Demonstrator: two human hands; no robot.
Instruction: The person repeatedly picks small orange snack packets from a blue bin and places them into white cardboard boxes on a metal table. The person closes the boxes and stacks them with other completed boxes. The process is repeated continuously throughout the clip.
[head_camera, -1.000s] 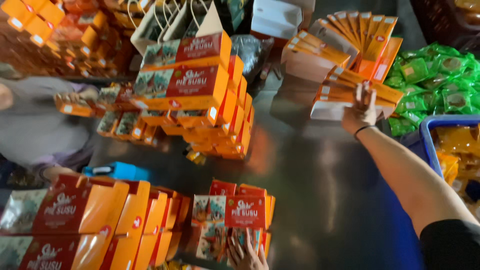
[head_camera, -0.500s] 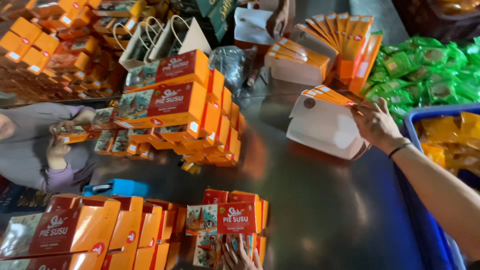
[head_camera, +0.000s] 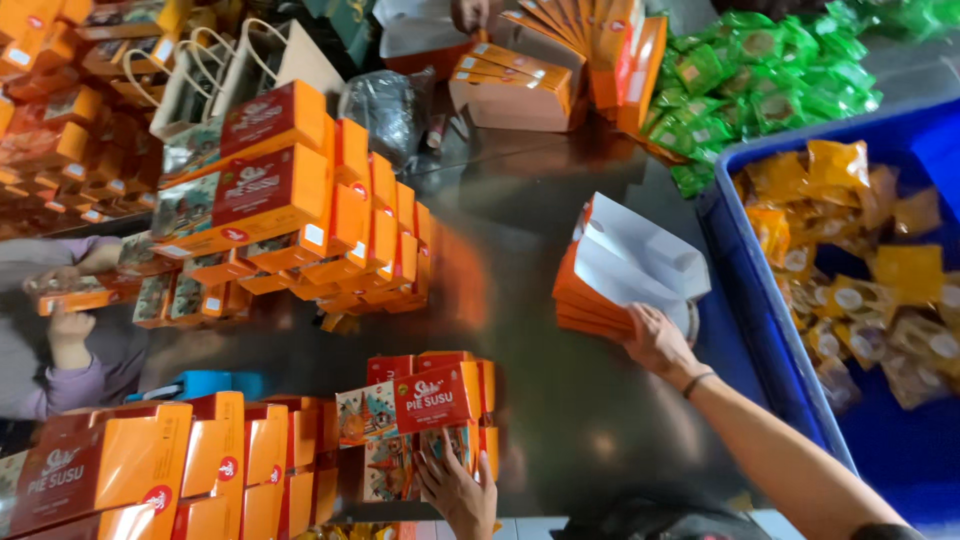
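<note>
In the right grip (head_camera: 655, 340), seemingly flat cartons (head_camera: 625, 270).

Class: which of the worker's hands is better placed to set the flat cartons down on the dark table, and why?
Probably the right hand: it already grips the flat cartons just above the table. The left hand rests on filled boxes.

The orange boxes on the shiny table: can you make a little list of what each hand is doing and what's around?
Right hand: grips a stack of flat orange-and-white cardboard boxes
Left hand: rests on a small pile of red-and-orange filled boxes
Surface: dark shiny metal table
Right side: blue plastic crate holding yellow wrapped packets
Far side: green wrapped packets
Left edge: another person's hand
</note>
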